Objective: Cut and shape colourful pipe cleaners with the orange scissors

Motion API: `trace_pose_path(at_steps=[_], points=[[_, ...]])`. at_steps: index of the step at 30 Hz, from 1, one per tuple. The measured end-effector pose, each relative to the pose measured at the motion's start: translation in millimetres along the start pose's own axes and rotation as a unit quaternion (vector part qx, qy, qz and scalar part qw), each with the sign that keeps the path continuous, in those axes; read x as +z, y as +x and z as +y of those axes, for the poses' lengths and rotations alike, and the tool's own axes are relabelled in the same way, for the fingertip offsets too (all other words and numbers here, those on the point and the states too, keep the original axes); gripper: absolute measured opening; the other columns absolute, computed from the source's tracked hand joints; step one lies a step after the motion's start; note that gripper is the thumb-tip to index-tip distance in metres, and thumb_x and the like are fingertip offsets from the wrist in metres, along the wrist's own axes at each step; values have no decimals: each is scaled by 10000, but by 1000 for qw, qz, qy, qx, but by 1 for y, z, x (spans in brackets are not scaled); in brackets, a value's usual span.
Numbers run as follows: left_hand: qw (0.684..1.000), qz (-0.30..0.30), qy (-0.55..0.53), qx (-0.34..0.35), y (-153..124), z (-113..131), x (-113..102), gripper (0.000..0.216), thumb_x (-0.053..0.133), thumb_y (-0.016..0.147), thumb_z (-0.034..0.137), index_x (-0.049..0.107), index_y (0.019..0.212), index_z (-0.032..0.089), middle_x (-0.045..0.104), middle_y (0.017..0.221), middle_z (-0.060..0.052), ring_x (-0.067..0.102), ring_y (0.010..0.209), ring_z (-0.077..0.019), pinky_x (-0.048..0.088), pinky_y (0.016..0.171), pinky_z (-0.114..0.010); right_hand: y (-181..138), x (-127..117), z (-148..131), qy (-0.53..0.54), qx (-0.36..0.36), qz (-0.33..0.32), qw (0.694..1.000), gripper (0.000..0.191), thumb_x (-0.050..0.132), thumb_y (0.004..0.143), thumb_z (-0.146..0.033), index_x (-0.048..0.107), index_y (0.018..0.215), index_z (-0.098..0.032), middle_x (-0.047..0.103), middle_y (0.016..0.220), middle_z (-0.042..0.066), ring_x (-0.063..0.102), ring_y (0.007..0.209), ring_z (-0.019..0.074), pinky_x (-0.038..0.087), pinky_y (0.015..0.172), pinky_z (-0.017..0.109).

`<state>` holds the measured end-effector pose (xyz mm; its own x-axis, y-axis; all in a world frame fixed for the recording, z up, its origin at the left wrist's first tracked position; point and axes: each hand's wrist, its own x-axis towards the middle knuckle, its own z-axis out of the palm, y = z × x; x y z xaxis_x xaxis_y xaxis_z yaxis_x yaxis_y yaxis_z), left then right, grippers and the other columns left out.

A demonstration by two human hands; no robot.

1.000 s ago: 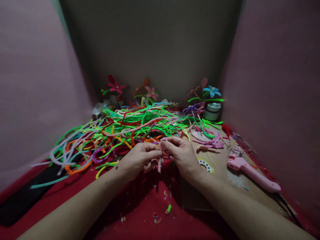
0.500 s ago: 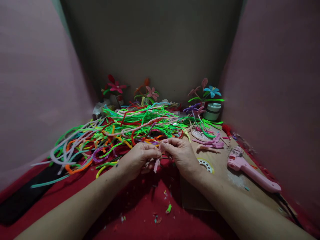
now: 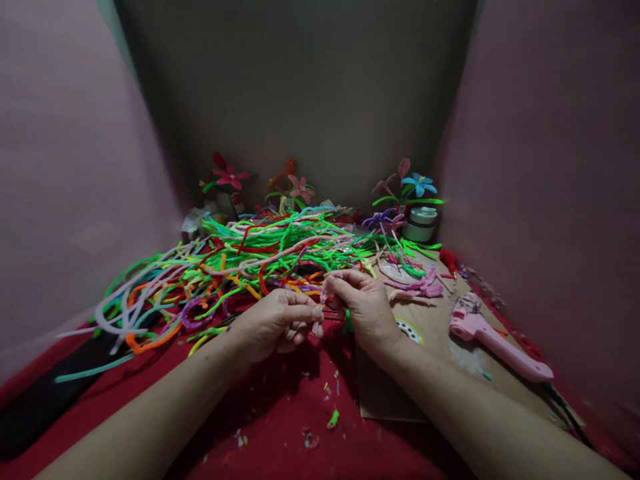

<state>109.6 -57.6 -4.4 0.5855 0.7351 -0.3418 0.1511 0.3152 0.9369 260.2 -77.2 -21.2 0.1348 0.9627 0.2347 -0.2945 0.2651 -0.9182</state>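
Observation:
A short pale pink pipe cleaner piece (image 3: pixel 325 291) spans the small gap between my two hands. My left hand (image 3: pixel 280 321) pinches its lower part between thumb and fingertips, and a short end shows below. My right hand (image 3: pixel 365 308) grips the upper part, its thumb and index finger closed. Thin dark rods and a green bit show between the hands, close to my right fingers; what they belong to is partly hidden. Just beyond both hands lies a big tangle of coloured pipe cleaners (image 3: pixel 295 233), mostly green.
Pipe-cleaner flowers, such as a blue flower (image 3: pixel 420 183), stand along the back wall beside a lidded jar (image 3: pixel 421 224). On the right, a board (image 3: pixel 385 393) bears a pink glue gun (image 3: pixel 500 340) and purple petals (image 3: pixel 427 285). Scraps litter the red cloth (image 3: pixel 280 427).
The pink piece's lower end shows less below my left fingers. My right hand has tilted slightly, uncovering the green bit and rods. The whole view has shifted a little.

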Motion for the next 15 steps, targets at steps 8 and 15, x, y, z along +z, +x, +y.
trace_pose_path(at_steps=[8,15], points=[[999,-2,-49,3,1,-1,-3,214,659,699,296,523,652,137,580,544,13,367,320,-15,152,296,-134,3,-2,0,-2,12,13,1000,150,637,694,-305,602,720,-161,582,641,-19,425,463,70,319,427,210],[991,63,-87,80,9,0,-12,172,634,728,299,554,742,148,514,506,53,327,306,-11,192,279,-130,-9,6,5,-83,89,-62,991,270,587,740,-429,517,673,-176,488,510,-55,389,387,63,283,378,198]])
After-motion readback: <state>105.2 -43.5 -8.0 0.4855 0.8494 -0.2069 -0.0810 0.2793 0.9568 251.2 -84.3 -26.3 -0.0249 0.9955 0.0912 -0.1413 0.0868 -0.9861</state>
